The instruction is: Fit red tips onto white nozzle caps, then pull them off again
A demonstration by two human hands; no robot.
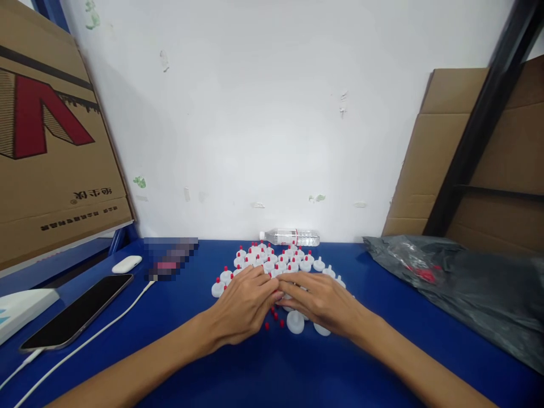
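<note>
My left hand and my right hand meet fingertip to fingertip over the middle of the table. Their fingers are pinched together, and whatever is between them is hidden. Behind and partly beneath the hands stands a cluster of white round nozzle caps, many with small red tips. Some white ones at the right, such as a bare nozzle cap, have no red tip. Several loose red tips lie just below my fingers, beside an upturned white cap.
A clear plastic bottle lies against the wall. On the left are a phone, a white cable and a white earphone case. A grey plastic bag holding red pieces covers the right side. Cardboard leans at left.
</note>
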